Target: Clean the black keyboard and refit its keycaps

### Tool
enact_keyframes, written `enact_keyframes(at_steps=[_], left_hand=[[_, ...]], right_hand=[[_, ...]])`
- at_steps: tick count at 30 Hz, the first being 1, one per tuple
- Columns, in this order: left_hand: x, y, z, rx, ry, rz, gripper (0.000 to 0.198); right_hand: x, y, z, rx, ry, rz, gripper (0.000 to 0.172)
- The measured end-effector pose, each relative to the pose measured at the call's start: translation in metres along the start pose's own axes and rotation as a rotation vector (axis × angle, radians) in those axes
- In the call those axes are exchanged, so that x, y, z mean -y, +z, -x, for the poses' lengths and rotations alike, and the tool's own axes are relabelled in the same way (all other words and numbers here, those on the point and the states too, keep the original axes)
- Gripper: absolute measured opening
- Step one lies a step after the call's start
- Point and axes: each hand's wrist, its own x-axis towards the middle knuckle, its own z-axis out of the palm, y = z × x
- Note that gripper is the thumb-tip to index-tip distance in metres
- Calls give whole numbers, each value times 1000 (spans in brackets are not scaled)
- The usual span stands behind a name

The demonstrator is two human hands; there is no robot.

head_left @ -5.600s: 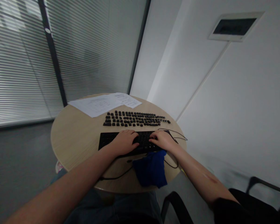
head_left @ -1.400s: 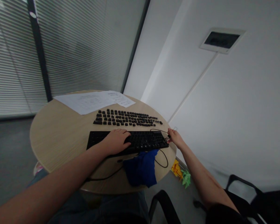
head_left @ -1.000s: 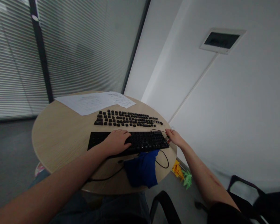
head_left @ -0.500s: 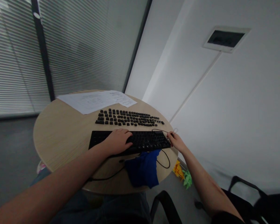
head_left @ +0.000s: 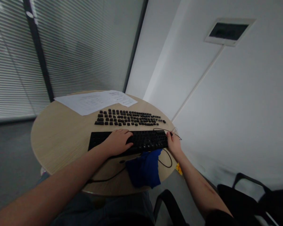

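Currently, in the head view, the left hand (head_left: 118, 141) lies across the keyboard (head_left: 146, 139), fingers over its face and thumb spread from them; it seems to steady the keyboard rather than clasp it. The right hand (head_left: 174, 144) is at the keyboard's right end, fingers closed around a small dark tool (head_left: 171, 133) from which a thin, pale loop appears to stick out. Whether it also grips the keyboard's end, I cannot tell.

The keyboard lies on the round table (head_left: 58, 131), between rows of loose keys (head_left: 100, 123) and a crumpled blue cloth (head_left: 143, 169). Papers (head_left: 91, 102) lie past the keys.

A push of the keyboard away from the body could scatter the near row, since the gap is small. The cord (head_left: 108, 180) runs out from beside the cloth, so a snagged sleeve or arm might tug it. The cloth overhangs the near edge and could slide off if dragged.
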Motion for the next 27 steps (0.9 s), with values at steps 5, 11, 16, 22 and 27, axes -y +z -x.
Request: enact_keyframes(at_steps=[5, 11, 16, 22, 27], left_hand=[[-1, -1, 0, 8, -6, -1, 39], [0, -1, 0, 17, -6, 12, 40], [0, -1, 0, 10, -2, 8, 40], [-1, -2, 0, 19, -3, -3, 40], [0, 0, -1, -1, -6, 23, 37]], right_hand=[[-12, -4, -4, -67, 15, -83, 41], [-23, -19, -19, 33, 50, -117, 44], [-24, -18, -24, 88, 68, -149, 46], [-26, -20, -26, 123, 69, -190, 46], [-28, -18, -25, 140, 71, -180, 47]])
